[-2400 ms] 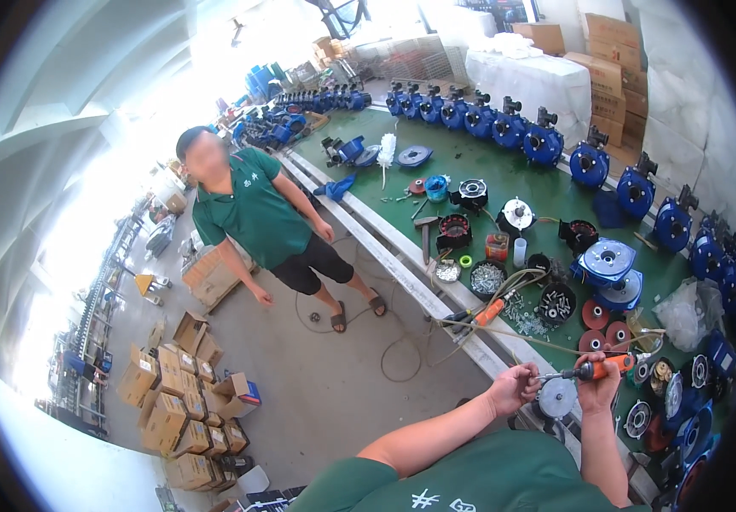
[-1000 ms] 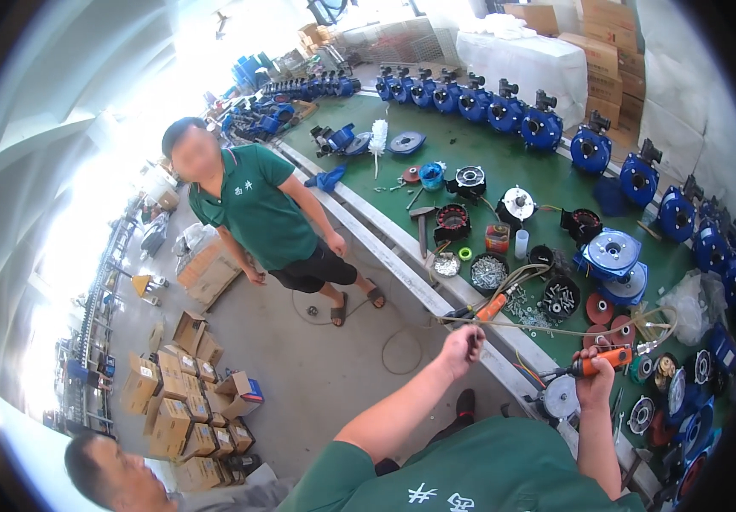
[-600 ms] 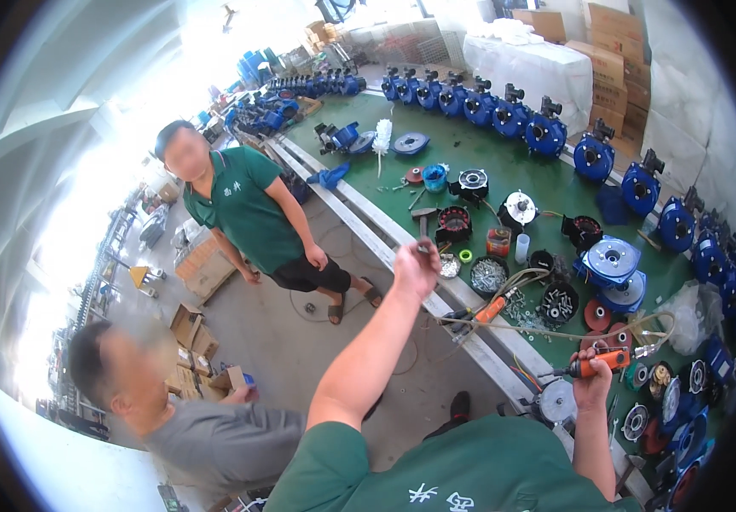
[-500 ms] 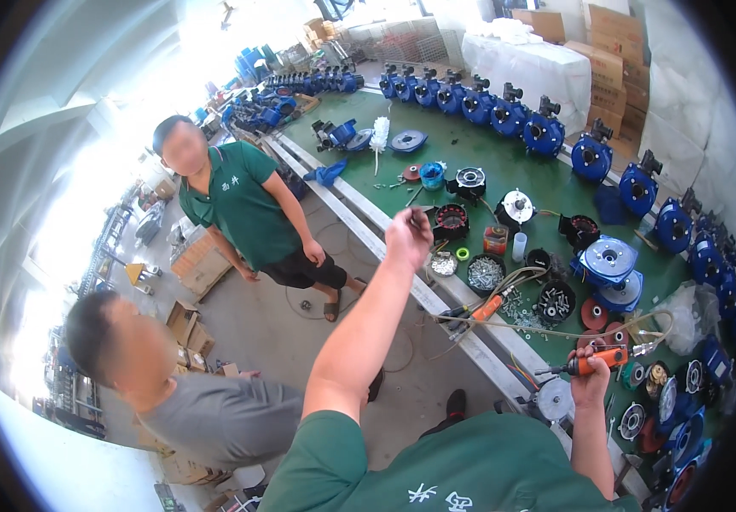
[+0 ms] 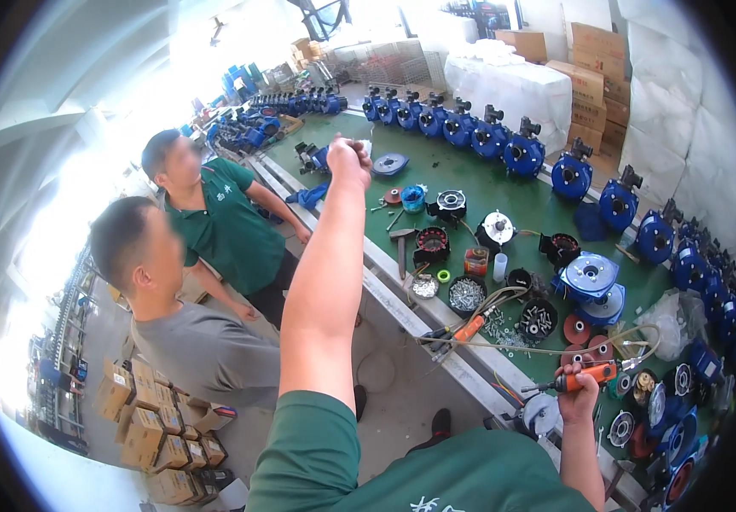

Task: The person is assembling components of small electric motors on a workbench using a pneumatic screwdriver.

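Note:
My left arm stretches far out over the green bench. My left hand [image 5: 350,162] is closed in front of a white object [image 5: 366,148], mostly hidden behind the fingers; whether they grip it I cannot tell. A blue flange plate [image 5: 389,165] lies just right of that hand. My right hand [image 5: 576,391] is wrapped round an orange and black air screwdriver [image 5: 594,375], its bit pointing left and its hose [image 5: 654,346] looping up behind. Below the bit, at the bench edge, sits a round grey metal part [image 5: 540,413].
Two people [image 5: 231,226] [image 5: 197,341] stand left of the bench. Near its edge lie a hammer [image 5: 401,249], a second orange air tool [image 5: 468,329] and bowls of bolts [image 5: 467,294] [image 5: 538,320]. Blue pump housings [image 5: 523,156] line the far side. Cartons [image 5: 142,435] are stacked on the floor.
My left hand has reached farther out and left, from near the hammer to the white object. The view has shifted; the person in grey now looks more upright. My right hand keeps the screwdriver.

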Available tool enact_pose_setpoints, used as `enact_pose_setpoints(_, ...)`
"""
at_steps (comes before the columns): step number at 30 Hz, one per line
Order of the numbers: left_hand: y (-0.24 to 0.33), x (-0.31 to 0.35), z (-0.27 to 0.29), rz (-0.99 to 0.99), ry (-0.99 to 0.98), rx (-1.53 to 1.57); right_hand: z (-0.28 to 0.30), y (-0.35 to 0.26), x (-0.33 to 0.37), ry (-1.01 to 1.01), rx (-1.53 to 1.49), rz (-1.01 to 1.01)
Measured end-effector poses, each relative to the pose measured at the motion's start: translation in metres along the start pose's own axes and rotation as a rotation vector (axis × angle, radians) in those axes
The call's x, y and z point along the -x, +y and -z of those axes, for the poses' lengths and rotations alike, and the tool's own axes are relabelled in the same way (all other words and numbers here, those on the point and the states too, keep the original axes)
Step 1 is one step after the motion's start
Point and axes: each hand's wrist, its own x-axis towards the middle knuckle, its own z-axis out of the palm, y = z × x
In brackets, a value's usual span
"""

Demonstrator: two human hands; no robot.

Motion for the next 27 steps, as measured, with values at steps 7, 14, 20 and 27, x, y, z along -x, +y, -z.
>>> enact_pose_setpoints(7, -0.102, 0.031, 0.040, 0.010, -0.085, -0.130, 0.002, -0.003, 0.001, 0.023, -0.021, 0.026)
enact_pose_setpoints(14, -0.324, 0.236, 0.218, 1.071, 0.023, -0.161, 0.009, 0.001, -0.003, 0.038, 0.001, 0.015)
enact_pose_setpoints(20, -0.362, 0.314, 0.284, 1.162, 0.176, -0.118, 0.013, 0.000, -0.009, 0.051, 0.027, 0.031)
enact_pose_setpoints(27, -0.365, 0.312, 0.304, 1.125, 0.227, -0.189, 0.005, 0.001, -0.011, 0.037, 0.043, 0.030)
